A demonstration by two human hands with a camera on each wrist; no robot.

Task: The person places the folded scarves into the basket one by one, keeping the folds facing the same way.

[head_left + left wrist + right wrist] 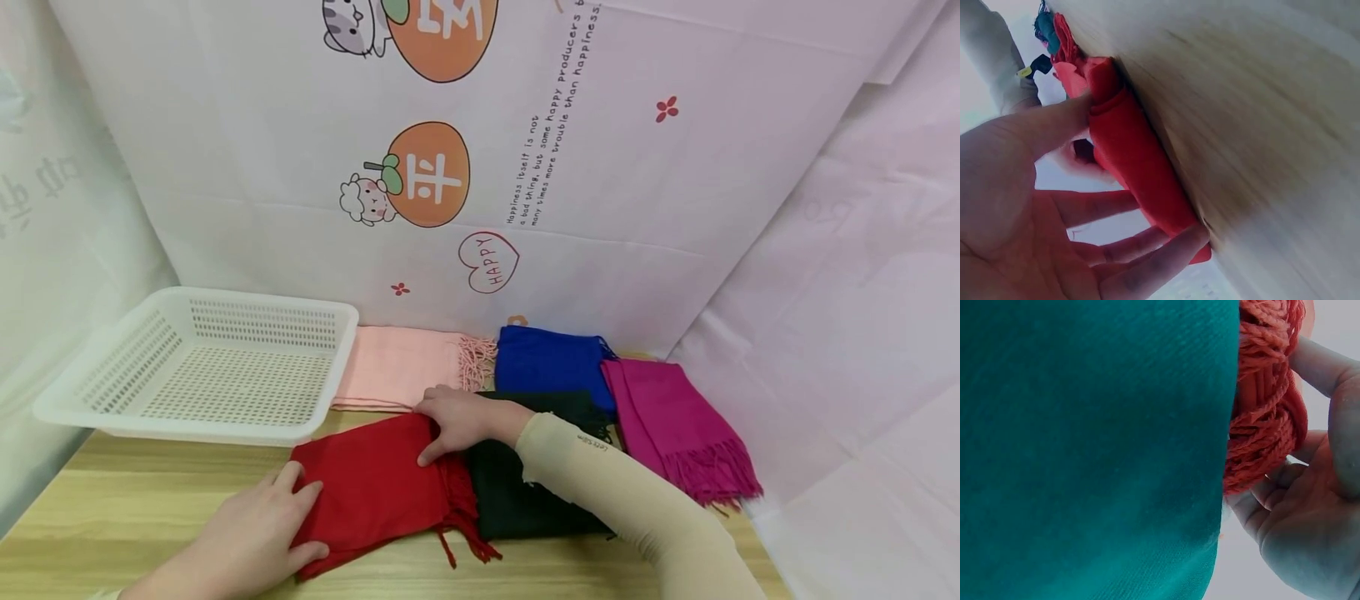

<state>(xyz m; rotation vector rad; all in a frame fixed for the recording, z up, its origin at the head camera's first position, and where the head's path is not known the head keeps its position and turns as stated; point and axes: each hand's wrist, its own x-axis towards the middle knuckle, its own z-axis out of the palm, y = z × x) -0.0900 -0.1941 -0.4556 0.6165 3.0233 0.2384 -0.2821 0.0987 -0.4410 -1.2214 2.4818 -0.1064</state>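
A folded red scarf [375, 483] lies on the wooden table [150, 492], fringe to the right. My left hand [303, 512] rests against its left edge, fingers fairly straight; in the left wrist view the thumb and fingers [1166, 250] bracket the folded red scarf [1129, 150]. My right hand [431, 429] is on the scarf's upper right corner, fingers curled over the edge. In the right wrist view those fingers [1279, 481] curl beside the red fringe [1266, 406]. A black scarf [517, 500] lies under my right forearm.
A white perforated plastic basket [187, 429] stands at the back left. Behind the red scarf lie a pink scarf [397, 367], a blue scarf [547, 362] and a magenta scarf [667, 417]. A printed cloth backdrop hangs close behind the table.
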